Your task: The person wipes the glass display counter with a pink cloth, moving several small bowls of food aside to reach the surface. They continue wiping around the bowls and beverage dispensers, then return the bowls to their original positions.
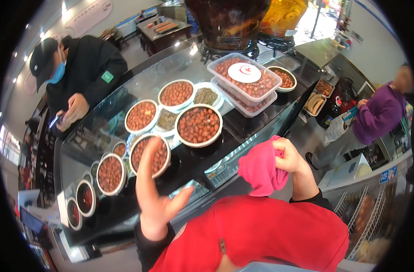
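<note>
My left hand [156, 190] is raised with thumb and fingers apart, holding nothing. Its fingertips overlap, from my viewpoint, a white-rimmed bowl [169, 159] of brown nuts or beans; whether they touch cannot be told. My right hand [290, 156] grips a bunched pink cloth [258, 166] in front of my red garment, on the near side of the glass-topped counter [236, 128]. Between the hands, farther in, sits another bowl [201, 145] of glossy brown nuts or beans. To its right, two lidded clear plastic tubs [224, 75] of similar brown pieces are stacked.
Several more bowls line the counter, including one of dark red sauce [86, 199]. Large glass jars [227, 23] stand at the back. A masked person in black [91, 61] holds a phone across the counter. Another person in purple [377, 112] stands right, near a wire rack [366, 221].
</note>
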